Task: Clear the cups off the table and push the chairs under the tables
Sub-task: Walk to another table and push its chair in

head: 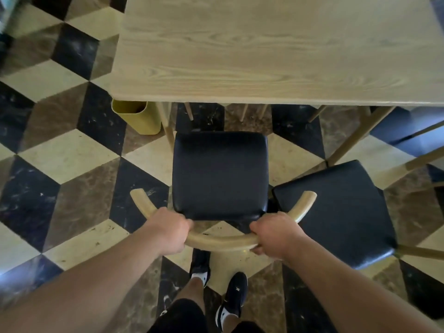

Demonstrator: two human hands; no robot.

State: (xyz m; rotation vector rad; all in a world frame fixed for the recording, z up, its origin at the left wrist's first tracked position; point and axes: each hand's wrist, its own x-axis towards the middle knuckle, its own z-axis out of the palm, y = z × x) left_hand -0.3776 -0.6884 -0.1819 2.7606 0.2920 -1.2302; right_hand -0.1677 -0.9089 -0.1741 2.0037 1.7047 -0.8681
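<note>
A chair with a black padded seat (219,174) and a curved light-wood backrest (223,240) stands in front of me, its seat just short of the near edge of the light-wood table (264,56). My left hand (168,233) grips the backrest's left part. My right hand (276,235) grips its right part. No cup shows on the visible tabletop.
A second black-seated chair (336,212) stands turned at an angle to the right, close beside the first. A yellow bin (137,118) sits by the table's left leg. A blue seat (408,126) lies under the table at right. The floor has a cube-pattern tiling.
</note>
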